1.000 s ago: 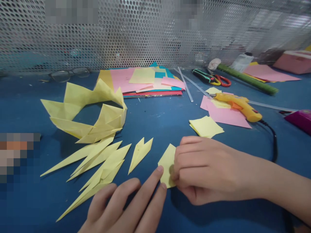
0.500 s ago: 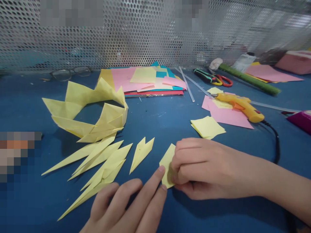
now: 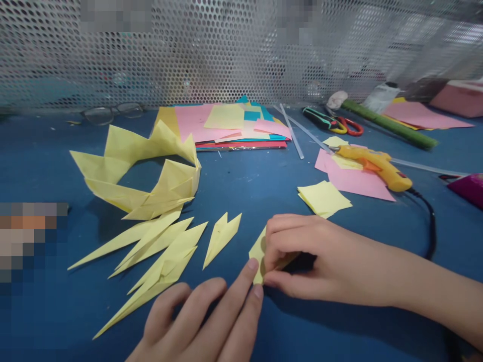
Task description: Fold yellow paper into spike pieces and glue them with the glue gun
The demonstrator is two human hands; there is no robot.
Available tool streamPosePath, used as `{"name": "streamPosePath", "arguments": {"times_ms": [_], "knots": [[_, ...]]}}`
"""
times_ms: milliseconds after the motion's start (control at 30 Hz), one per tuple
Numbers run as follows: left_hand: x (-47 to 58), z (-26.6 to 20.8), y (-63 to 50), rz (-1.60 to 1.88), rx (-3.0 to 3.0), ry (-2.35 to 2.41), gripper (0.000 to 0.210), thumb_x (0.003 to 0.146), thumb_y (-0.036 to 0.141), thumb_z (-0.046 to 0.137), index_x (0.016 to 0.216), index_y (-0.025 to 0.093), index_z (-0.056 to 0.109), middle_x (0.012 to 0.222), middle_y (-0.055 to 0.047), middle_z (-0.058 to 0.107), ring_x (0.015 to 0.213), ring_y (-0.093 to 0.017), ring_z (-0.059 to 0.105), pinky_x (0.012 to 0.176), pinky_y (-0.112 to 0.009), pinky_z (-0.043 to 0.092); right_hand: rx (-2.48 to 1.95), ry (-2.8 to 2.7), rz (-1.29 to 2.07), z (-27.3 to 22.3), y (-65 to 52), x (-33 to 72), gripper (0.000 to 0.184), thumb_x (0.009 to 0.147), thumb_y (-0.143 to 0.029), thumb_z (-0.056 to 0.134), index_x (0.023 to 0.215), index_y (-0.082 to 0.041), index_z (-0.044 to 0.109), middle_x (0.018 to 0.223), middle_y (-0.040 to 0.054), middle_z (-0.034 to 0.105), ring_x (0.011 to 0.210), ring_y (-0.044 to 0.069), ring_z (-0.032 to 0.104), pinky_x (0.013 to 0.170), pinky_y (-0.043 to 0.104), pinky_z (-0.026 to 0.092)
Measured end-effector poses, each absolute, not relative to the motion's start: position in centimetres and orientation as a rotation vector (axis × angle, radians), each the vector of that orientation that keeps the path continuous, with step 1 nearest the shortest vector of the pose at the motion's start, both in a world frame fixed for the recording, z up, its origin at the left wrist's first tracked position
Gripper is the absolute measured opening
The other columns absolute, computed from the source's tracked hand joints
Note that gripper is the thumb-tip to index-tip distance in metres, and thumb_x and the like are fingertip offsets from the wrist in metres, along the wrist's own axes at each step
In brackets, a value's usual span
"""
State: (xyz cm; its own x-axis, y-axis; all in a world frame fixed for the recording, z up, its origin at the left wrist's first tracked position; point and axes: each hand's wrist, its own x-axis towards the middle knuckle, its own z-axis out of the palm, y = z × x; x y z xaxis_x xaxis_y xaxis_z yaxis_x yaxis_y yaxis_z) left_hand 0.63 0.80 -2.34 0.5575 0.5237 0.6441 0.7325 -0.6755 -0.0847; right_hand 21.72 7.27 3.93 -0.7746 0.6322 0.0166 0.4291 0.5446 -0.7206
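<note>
Low in front of me, my right hand [image 3: 320,259] pinches a small folded piece of yellow paper [image 3: 257,250] between thumb and bent fingers, covering much of it. My left hand [image 3: 206,322] holds the paper's left edge against the table with the tips of index finger and thumb. Left of the paper lies a small folded yellow piece with two points [image 3: 221,236]. Several long, pointed yellow folded pieces [image 3: 162,274] are spread further left. Behind them stands a ring of joined yellow folded paper [image 3: 173,181]. A stack of yellow square sheets [image 3: 324,197] sits beyond my right hand.
A yellow glue gun [image 3: 381,163] rests on pink sheets [image 3: 358,183], its cable [image 3: 430,221] running right of my hand. Clear glue sticks [image 3: 292,133], scissors [image 3: 349,125], a coloured paper stack [image 3: 211,123], a green stem [image 3: 392,125] and glasses [image 3: 101,115] lie along the back.
My right fingers have slid left over the yellow paper, and the thumb now shows apart from the curled fingers. Part of the paper shows lifted under that palm. My left hand stays on the edge.
</note>
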Motion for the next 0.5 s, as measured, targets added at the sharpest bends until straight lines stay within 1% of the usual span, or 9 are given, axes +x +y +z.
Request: {"name": "streamPosePath", "arguments": {"times_ms": [33,100,167,267,367,500], "knots": [[0.7,-2.5,0.8,-0.850,-2.451,-1.029,0.027,0.097,0.031,0.036,0.106,0.027,0.060,0.115,0.011,0.065,0.090,-0.012,0.053,0.075,-0.034,0.034,-0.909,-2.487,1.071,3.9,7.2,21.6,0.008,0.079,-0.011,0.063,0.073,-0.014,0.061,0.077,-0.0009,0.057,0.073,0.007,0.054,0.066,0.015,0.042],[0.6,-2.6,0.8,-0.857,-2.456,-1.018,0.031,0.098,0.038,0.033,0.106,0.028,0.061,0.115,0.011,0.065,0.091,-0.013,0.054,0.075,-0.034,0.034,-0.973,-2.446,1.081,3.8,7.0,21.4,0.008,0.075,-0.009,0.065,0.070,-0.014,0.060,0.076,-0.0012,0.056,0.071,0.007,0.054,0.064,0.016,0.043],[0.6,-2.6,0.8,-0.874,-2.448,-1.003,0.037,0.098,0.044,0.030,0.105,0.027,0.062,0.115,0.011,0.065,0.089,-0.012,0.054,0.074,-0.034,0.035,-1.040,-2.407,1.079,3.6,6.9,21.3,0.008,0.074,-0.011,0.064,0.069,-0.015,0.060,0.076,-0.0011,0.056,0.069,0.008,0.054,0.063,0.017,0.043],[0.5,-2.5,0.7,-0.889,-2.438,-0.982,0.035,0.098,0.043,0.032,0.104,0.026,0.062,0.114,0.011,0.066,0.089,-0.011,0.055,0.073,-0.033,0.035,-1.104,-2.378,1.051,3.5,6.6,21.1,0.009,0.075,-0.013,0.063,0.068,-0.016,0.061,0.073,-0.0010,0.057,0.069,0.009,0.054,0.063,0.019,0.043],[0.4,-2.3,0.8,-0.889,-2.429,-0.971,0.035,0.098,0.042,0.031,0.102,0.027,0.063,0.112,0.011,0.066,0.091,-0.011,0.054,0.073,-0.033,0.035,-1.212,-2.348,0.931,3.5,6.6,21.1,0.013,0.074,-0.015,0.063,0.062,-0.016,0.059,0.066,-0.0018,0.056,0.065,0.010,0.051,0.061,0.022,0.041],[0.3,-1.5,0.9,-0.810,-2.502,-0.955,0.034,0.098,0.039,0.031,0.102,0.027,0.063,0.115,0.011,0.065,0.093,-0.012,0.053,0.073,-0.034,0.034,-1.327,-2.365,0.861,3.9,6.8,21.6,0.019,0.075,-0.018,0.065,0.058,-0.017,0.058,0.063,-0.0029,0.054,0.061,0.009,0.050,0.059,0.023,0.039]]}}
